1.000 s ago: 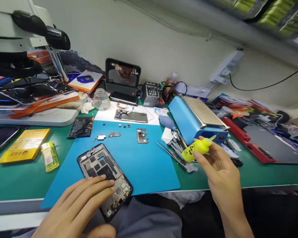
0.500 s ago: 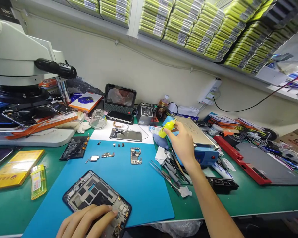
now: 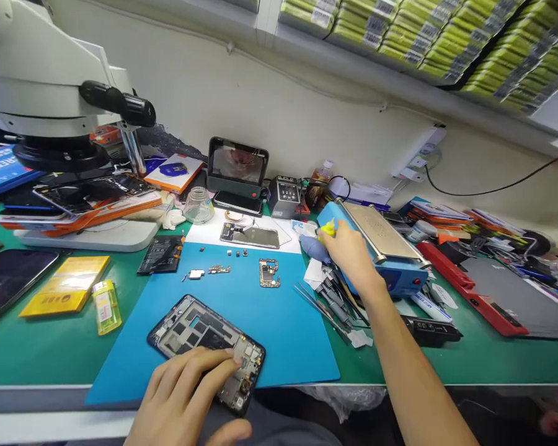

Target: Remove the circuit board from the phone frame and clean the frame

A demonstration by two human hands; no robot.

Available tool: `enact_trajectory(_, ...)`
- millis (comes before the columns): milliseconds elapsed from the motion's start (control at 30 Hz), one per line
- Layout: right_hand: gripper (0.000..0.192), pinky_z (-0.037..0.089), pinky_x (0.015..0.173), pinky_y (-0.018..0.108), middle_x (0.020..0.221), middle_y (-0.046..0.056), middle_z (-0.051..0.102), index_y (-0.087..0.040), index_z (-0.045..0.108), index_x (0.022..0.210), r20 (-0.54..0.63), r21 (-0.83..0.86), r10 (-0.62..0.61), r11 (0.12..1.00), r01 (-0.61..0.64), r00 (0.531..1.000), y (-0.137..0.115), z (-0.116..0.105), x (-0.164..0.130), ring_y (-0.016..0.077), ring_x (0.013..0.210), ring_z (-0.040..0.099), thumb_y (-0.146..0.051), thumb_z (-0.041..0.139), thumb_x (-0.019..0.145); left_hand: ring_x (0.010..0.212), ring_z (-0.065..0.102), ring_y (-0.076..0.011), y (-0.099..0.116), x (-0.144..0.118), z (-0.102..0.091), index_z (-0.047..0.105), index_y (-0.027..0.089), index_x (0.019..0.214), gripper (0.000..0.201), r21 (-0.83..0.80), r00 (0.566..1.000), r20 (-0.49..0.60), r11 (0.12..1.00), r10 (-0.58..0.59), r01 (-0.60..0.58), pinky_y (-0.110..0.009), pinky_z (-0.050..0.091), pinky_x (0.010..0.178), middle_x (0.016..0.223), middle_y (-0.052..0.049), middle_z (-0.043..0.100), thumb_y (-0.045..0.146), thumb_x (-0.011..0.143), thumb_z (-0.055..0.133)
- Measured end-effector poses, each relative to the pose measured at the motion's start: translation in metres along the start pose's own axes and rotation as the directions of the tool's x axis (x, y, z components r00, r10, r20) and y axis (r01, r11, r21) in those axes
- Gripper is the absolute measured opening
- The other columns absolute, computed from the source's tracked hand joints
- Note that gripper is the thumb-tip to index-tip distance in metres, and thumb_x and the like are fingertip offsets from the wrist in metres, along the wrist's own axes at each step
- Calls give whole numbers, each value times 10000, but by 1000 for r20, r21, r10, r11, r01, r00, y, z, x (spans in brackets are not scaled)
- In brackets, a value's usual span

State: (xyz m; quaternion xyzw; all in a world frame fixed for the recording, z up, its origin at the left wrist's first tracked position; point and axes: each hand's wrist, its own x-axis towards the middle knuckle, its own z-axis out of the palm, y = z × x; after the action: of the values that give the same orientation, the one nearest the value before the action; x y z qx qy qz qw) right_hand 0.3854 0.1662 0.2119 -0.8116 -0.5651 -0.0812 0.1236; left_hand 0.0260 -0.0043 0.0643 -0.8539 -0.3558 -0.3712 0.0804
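Observation:
My right hand is at the back, closed around a small yellow bottle beside a blue rubber air blower. Most of the bottle is behind the fingers. With its fingers across the top, my left hand grips a phone frame, the thumb apart below the near edge. That frame lies tilted over the front of the blue mat, its lower corner past the mat's edge. Farther back on the mat are a phone circuit board, a smaller board and several tiny parts.
Left are a microscope, a black battery, a yellow box and a yellow lighter. A phone screen lies on white paper. Right are tweezers, a blue heating plate machine and a red bar.
The view has shifted, so the bench appears higher and farther right. The yellow bottle shows less now, mostly covered by my right fingers. My left hand stays on the phone frame.

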Motion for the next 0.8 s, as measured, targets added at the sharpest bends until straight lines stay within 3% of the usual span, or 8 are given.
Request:
enact_trajectory(100, 527, 657, 1049, 491, 1374, 179, 741, -138, 593, 1615, -164, 30, -7, 999, 12, 986, 6, -11, -29, 296, 1180, 766, -474, 608, 1209, 1196, 757, -176, -1, 11, -10, 742, 256, 1399, 316, -64, 999, 31, 997, -37, 39, -285, 534, 1042, 1320, -10, 846, 484, 1229, 602)
enact_trajectory(200, 605, 617, 923, 474, 1397, 241, 754, -115, 478, 1724, -344, 59, -50, 995, 75, 938, 17, -14, -75, 376, 1149, 789, -471, 421, 1238, 1183, 747, -177, 2, 22, -19, 726, 261, 1353, 209, -176, 995, 61, 981, -73, 83, -295, 525, 1034, 1296, 2, 844, 377, 1239, 595)
enact_trajectory(300, 506, 586, 790, 377, 1175, 82, 815, -223, 756, 1381, -337, 70, -254, 954, 293, 907, 24, 0, -124, 273, 940, 799, -575, 417, 1249, 1155, 726, -177, 7, 29, -26, 712, 268, 1299, 162, -236, 989, 99, 964, -106, 127, -312, 510, 1022, 1267, 13, 830, 371, 1236, 604)
enact_trajectory(400, 531, 548, 763, 359, 1175, 65, 762, -219, 823, 1270, -292, 15, -448, 881, 472, 845, 23, 20, -158, 257, 1017, 768, -572, 427, 1260, 1156, 685, -188, 12, 33, -29, 702, 268, 1268, 143, -263, 975, 135, 943, -174, 205, -344, 473, 1044, 1265, 1, 796, 359, 1239, 595)
enact_trajectory(467, 510, 503, 730, 376, 1120, 87, 721, -169, 828, 1263, -300, -30, -489, 863, 505, 819, 19, 30, -167, 282, 1027, 734, -508, 447, 1261, 1140, 658, -195, 15, 35, -30, 707, 276, 1250, 131, -276, 967, 150, 930, -207, 242, -358, 452, 1039, 1235, 1, 776, 349, 1236, 599)
enact_trajectory(633, 291, 435, 654, 363, 1093, 41, 735, -168, 783, 1166, -335, -21, -496, 854, 520, 801, 15, 36, -169, 218, 931, 721, -343, 561, 1234, 1027, 617, -203, 16, 41, -33, 732, 290, 1255, 103, -281, 971, 165, 935, -173, 215, -372, 446, 952, 1095, 24, 756, 316, 1213, 642)
enact_trajectory(700, 201, 414, 643, 357, 1114, 34, 766, -168, 764, 1184, -373, 19, -469, 859, 511, 801, 16, 37, -170, 198, 909, 731, -304, 618, 1210, 990, 607, -200, 15, 45, -34, 734, 275, 1241, 93, -279, 977, 164, 944, -136, 178, -380, 439, 903, 1074, 30, 759, 302, 1206, 651)
enact_trajectory(800, 151, 421, 637, 323, 974, 23, 751, -161, 771, 1229, -490, 152, -355, 864, 479, 796, 18, 36, -178, 153, 765, 688, -287, 742, 1152, 958, 593, -198, 13, 49, -34, 740, 260, 1223, 90, -279, 981, 165, 949, -105, 148, -382, 434, 864, 1052, 32, 755, 285, 1201, 657)
